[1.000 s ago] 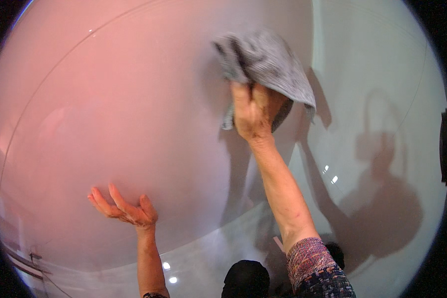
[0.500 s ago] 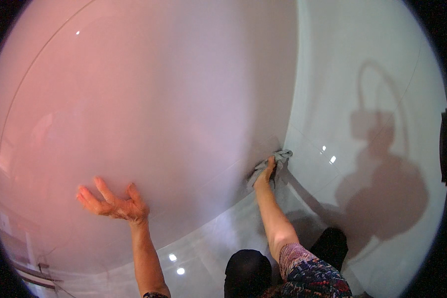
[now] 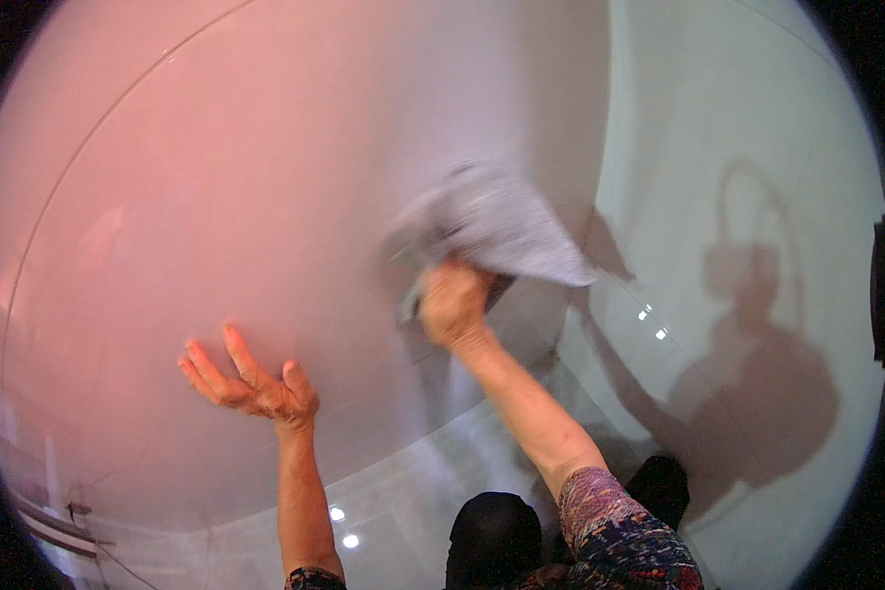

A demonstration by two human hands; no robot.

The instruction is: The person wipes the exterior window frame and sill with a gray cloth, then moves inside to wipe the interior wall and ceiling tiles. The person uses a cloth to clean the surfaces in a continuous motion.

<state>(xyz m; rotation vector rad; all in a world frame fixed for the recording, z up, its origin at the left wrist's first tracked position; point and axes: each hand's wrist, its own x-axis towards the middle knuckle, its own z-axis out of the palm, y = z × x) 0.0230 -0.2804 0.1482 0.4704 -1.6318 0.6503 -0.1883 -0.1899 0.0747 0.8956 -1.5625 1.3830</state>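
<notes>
A grey cloth [image 3: 501, 221], blurred by motion, spreads out from my right hand [image 3: 454, 300], whose fingers are closed round a bunched part of it. The cloth is in front of the glossy tiled wall [image 3: 265, 197]; whether it touches the tiles I cannot tell. On the left, my left hand [image 3: 256, 383] holds nothing. Its fingers are spread and it seems to rest against the same wall, low down.
A second pale wall [image 3: 678, 128] meets the first at a corner on the right and carries my shadow. Below lies a shiny tiled floor [image 3: 403, 501], with my dark-clad knee [image 3: 495, 536] over it. A dark object [image 3: 883, 290] stands at the far right edge.
My right hand has swung up and left from the low corner, and the crumpled cloth has fanned out. My left hand appears slightly higher and further right, its fingers still spread.
</notes>
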